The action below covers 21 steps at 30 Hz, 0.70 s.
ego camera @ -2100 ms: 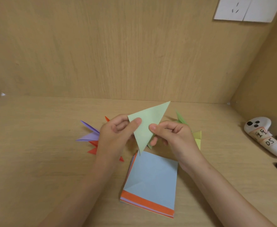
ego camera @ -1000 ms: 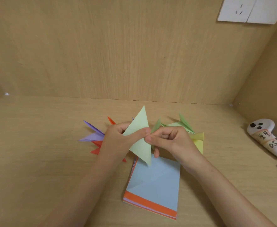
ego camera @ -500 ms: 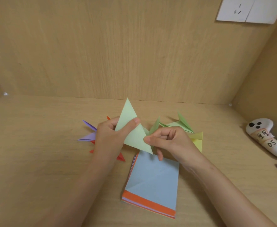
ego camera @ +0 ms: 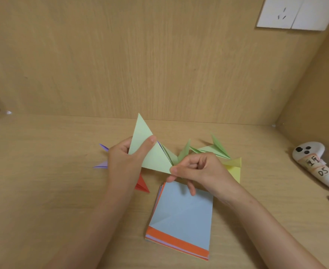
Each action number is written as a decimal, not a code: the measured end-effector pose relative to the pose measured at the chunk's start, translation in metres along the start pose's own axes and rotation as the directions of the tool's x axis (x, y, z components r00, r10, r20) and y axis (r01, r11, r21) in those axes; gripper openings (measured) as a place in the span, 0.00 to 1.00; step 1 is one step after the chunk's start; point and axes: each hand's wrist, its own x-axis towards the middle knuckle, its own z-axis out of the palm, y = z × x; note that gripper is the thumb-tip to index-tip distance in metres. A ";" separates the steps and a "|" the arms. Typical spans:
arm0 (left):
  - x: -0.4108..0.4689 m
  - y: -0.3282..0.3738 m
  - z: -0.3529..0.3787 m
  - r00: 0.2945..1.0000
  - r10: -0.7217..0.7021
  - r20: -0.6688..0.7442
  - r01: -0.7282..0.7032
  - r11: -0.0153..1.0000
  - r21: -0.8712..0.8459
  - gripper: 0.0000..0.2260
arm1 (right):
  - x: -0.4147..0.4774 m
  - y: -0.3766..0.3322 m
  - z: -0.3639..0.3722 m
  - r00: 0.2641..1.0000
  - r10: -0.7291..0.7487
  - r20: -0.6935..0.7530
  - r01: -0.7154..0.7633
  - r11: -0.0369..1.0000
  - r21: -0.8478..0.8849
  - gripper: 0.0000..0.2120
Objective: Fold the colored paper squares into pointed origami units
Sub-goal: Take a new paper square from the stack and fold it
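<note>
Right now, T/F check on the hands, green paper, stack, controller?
1. The left hand and right hand both hold the light green paper. True.
2. The paper stack has an orange top sheet. False: the top sheet is light blue; orange shows only at the near edge, underneath.
3. A white controller lies on the desk, at the right. True.
4. The light green paper lies flat on the desk. False: it is held up off the desk, one point upward.
</note>
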 end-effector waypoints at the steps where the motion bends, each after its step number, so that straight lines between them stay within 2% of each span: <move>1: 0.000 0.000 0.000 1.000 0.002 -0.001 -0.002 1.000 -0.003 0.11 | 0.000 -0.001 0.000 1.000 -0.002 0.000 0.002 1.000 -0.002 0.06; 7: -0.002 -0.001 0.001 1.000 -0.009 -0.016 0.008 1.000 -0.012 0.12 | -0.001 -0.001 -0.006 1.000 -0.015 0.012 0.015 1.000 0.004 0.06; 12: 0.001 0.003 -0.004 0.996 -0.007 -0.093 0.002 0.998 -0.060 0.14 | 0.000 0.001 -0.009 1.000 -0.014 0.005 0.014 1.000 -0.013 0.05; 15: 0.000 0.001 -0.002 0.998 0.037 -0.041 -0.037 0.999 -0.017 0.15 | 0.000 -0.001 -0.009 0.994 -0.058 -0.092 0.061 0.998 0.029 0.05; 18: -0.005 0.000 0.003 0.998 0.029 0.047 -0.029 1.000 -0.006 0.12 | 0.000 -0.005 -0.008 0.972 -0.095 -0.213 0.118 0.988 0.101 0.05; 21: -0.009 -0.001 0.008 0.995 0.012 0.104 -0.013 1.000 0.008 0.08 | 0.001 -0.003 -0.002 0.970 -0.090 -0.225 0.125 0.981 0.146 0.03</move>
